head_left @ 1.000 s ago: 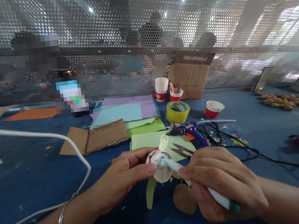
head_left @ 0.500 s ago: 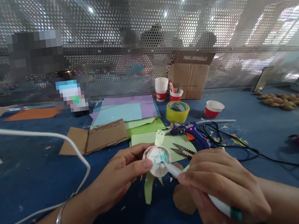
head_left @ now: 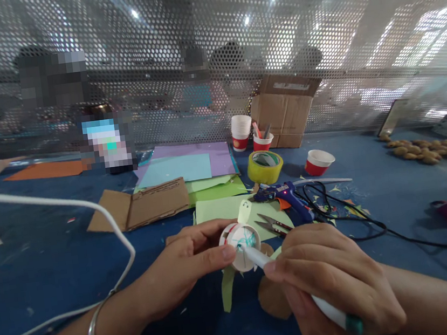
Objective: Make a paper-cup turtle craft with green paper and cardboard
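Observation:
My left hand (head_left: pixel 202 257) is closed around a paper cup (head_left: pixel 247 257), its white bottom turned towards me. Teal lines are drawn on that bottom. A pale green paper head (head_left: pixel 245 210) with a small drawn face sticks out at the cup's top, and a green paper strip (head_left: pixel 228 289) hangs below. In my right hand (head_left: pixel 335 279) is a white marker (head_left: pixel 326 307) with a dark green end; its tip meets the cup bottom. Behind the cup, scissors (head_left: pixel 271 223) lie on a light green sheet (head_left: pixel 216 209), beside a blue glue gun (head_left: pixel 288 197).
Yellow tape (head_left: pixel 265 169), a red-and-white cup (head_left: pixel 319 162) and stacked cups (head_left: pixel 241 132) stand further back. Folded cardboard (head_left: pixel 157 204) lies left of centre. A white cable (head_left: pixel 68 203) curves along the left; a black cord (head_left: pixel 368 220) runs right. Nuts or shells (head_left: pixel 429 150) are piled at far right.
The cup has shifted slightly right and down in my left hand, with its paper head and strip. The marker tip now touches further left on the cup bottom.

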The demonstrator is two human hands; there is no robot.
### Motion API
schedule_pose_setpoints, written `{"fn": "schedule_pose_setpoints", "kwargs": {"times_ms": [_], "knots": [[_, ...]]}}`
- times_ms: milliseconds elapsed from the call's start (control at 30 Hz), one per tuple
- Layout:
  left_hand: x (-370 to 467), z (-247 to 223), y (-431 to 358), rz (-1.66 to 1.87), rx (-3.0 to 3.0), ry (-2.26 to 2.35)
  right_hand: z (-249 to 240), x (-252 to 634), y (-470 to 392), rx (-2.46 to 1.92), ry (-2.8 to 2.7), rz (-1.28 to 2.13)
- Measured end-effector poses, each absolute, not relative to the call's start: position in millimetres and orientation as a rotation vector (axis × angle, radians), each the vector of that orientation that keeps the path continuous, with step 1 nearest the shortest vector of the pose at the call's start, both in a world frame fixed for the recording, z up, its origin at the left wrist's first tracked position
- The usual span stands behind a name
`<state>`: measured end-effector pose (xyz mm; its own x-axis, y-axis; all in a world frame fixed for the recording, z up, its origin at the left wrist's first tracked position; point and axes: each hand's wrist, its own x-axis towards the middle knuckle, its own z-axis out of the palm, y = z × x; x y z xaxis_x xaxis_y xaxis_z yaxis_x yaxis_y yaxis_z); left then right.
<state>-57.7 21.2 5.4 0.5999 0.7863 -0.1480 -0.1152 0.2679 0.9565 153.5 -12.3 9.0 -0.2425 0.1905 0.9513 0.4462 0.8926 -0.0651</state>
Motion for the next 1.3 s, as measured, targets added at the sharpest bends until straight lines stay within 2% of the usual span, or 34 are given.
{"fn": "schedule_pose_setpoints", "kwargs": {"times_ms": [500,833,1300], "knots": [[-61,7,21,0.69,1.111,0.711,26,171,-13,-0.531,-2.035,-0.242],[-59,12,21,0.751,1.075,0.721,7,157,-14,-0.5,-1.832,-0.239],[-59,6,22,0.687,1.191,0.702,7,150,-13,-0.461,-1.741,-0.231]]}}
